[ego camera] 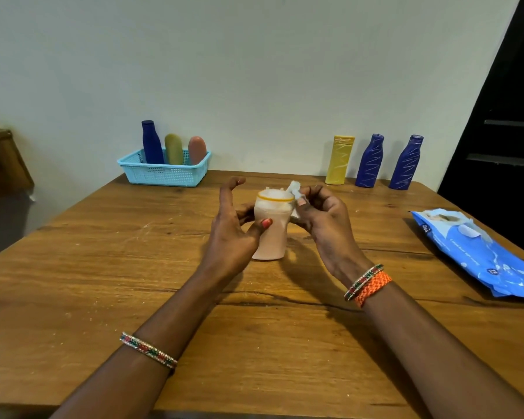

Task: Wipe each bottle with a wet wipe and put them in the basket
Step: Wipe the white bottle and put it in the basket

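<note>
A wooden desk (pixel 109 267) carries everything. The pale pink bottle (pixel 270 237) stands upright at its middle and serves as the landmark. To the right of the bottle, near the desk's right edge, lies a blue wipe pack (pixel 478 255), flat, with its flap lifted. Behind the bottle and to the left, at the far edge, sits a light blue basket (pixel 164 173) holding a dark blue bottle (pixel 152 143), an olive one (pixel 173 149) and a reddish one (pixel 197 149). Behind the bottle to the right stand a yellow bottle (pixel 339 160) and two blue bottles (pixel 370 161) (pixel 406 163), upright in a row. The left hand (pixel 230 234) cups the pink bottle's left side, thumb pressed to its front, fingers loosely straight behind. The right hand (pixel 324 219) has its fingers curled, pinching a white wipe (pixel 295 192) against the bottle's top rim.
</note>
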